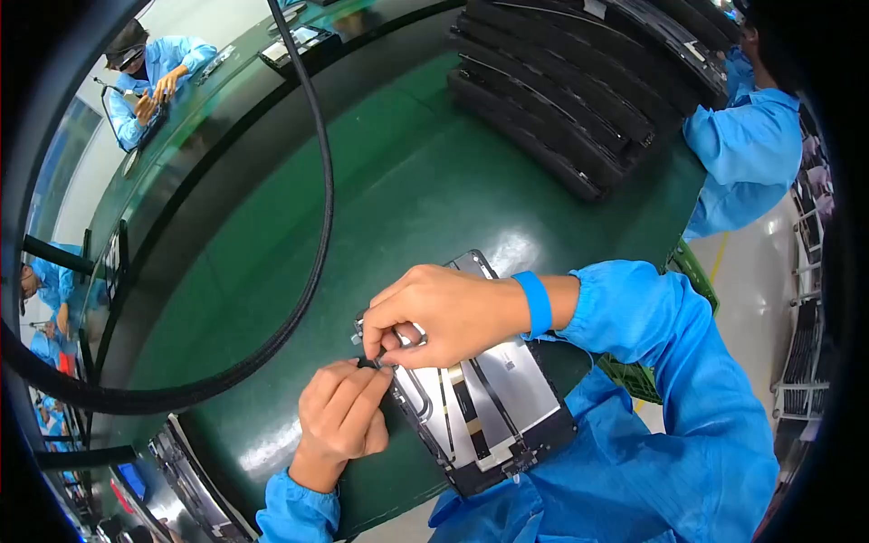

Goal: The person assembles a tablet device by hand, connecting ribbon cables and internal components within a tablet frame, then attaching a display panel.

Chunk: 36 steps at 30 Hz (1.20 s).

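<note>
Directly beneath the right hand lies a flat, opened panel, silver across its middle and dark around its border, resting on the green surface. Its long axis runs slantwise from under that hand, back toward the body and off to the right, and the near end reaches the edge of the surface. The right hand crosses its far half from the right, thumb and forefinger closed in a pinch at the panel's left side; whatever sits between them is too small to tell. From the lower left comes the left hand, fingers curled, tips right beside that pinch; whether they grip anything I cannot tell. Both hands are thus equally near this spot, while the right one hides much of the panel's far part. Nearer the body than the right hand, a dark ribbon strip runs lengthwise over the silver. Beyond the left hand, a thick black cable loops across the view, apart from the fingertips. Well past the right hand stands a black stack, with a co-worker's blue sleeve to its right. Left of the left hand, toward the body, lie further panels. Nothing visible stands between the hands and the panel's left side.
</note>
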Each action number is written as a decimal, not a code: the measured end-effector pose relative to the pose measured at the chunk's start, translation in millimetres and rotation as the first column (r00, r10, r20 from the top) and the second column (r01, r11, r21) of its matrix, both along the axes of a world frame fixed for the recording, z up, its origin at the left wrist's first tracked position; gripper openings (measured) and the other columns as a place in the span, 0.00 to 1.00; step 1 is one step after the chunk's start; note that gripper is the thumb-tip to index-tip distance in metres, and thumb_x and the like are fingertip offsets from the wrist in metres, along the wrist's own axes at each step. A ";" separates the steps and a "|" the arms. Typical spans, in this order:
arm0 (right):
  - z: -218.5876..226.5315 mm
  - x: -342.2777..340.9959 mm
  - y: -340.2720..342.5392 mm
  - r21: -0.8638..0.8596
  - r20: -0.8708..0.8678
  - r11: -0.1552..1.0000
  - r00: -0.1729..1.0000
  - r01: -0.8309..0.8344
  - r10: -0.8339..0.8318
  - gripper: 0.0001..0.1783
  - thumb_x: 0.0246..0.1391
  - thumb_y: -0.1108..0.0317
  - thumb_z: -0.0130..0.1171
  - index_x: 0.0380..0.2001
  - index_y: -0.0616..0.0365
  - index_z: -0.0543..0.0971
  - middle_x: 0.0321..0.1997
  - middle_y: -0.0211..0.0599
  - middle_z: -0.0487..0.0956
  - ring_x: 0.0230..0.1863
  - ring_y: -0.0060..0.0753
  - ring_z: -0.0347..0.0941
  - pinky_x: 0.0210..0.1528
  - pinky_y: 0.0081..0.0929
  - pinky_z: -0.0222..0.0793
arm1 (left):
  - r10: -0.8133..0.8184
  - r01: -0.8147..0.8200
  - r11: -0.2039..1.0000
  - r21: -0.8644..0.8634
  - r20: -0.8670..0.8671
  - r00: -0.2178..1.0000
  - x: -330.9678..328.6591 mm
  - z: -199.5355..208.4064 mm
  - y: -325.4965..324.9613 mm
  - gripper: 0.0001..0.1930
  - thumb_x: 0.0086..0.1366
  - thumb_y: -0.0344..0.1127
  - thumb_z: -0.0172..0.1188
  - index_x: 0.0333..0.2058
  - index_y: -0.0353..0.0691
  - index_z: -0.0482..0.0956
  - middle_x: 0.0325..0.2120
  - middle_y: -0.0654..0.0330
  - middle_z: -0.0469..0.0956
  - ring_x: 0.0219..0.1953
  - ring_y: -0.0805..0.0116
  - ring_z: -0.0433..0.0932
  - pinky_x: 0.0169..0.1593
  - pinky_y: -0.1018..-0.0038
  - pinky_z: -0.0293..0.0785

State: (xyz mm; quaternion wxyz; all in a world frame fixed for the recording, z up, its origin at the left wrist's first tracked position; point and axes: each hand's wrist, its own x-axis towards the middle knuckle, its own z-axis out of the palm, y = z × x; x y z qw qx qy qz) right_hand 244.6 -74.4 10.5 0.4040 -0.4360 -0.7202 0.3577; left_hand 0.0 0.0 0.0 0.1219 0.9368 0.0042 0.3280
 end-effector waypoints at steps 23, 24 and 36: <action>34.9 -54.6 7.1 0.289 -0.108 0.918 0.962 0.271 -0.250 0.17 0.61 0.69 0.67 0.53 0.54 0.81 0.61 0.41 0.75 0.39 0.44 0.81 0.45 0.42 0.78 | -0.422 0.384 0.907 -0.175 -0.355 0.834 -51.3 46.4 -70.9 0.25 0.64 0.44 0.70 0.61 0.58 0.88 0.67 0.53 0.77 0.68 0.46 0.73 0.75 0.38 0.59; 42.2 -49.7 2.9 0.291 -0.156 0.904 0.948 0.313 -0.279 0.16 0.62 0.70 0.67 0.53 0.54 0.81 0.61 0.41 0.75 0.37 0.41 0.80 0.42 0.39 0.78 | -0.373 0.332 0.927 -0.175 -0.345 0.861 -49.3 47.5 -71.5 0.24 0.63 0.41 0.70 0.60 0.59 0.89 0.65 0.53 0.79 0.66 0.44 0.75 0.74 0.36 0.60; 157.4 64.5 -158.7 0.926 0.187 0.244 0.211 0.289 -0.959 0.28 0.47 0.68 0.77 0.55 0.49 0.86 0.65 0.42 0.77 0.64 0.52 0.73 0.66 0.49 0.71 | 0.194 -0.199 0.967 0.159 0.043 0.980 16.6 13.6 109.9 0.22 0.60 0.24 0.64 0.54 0.44 0.89 0.55 0.48 0.83 0.58 0.41 0.79 0.65 0.48 0.75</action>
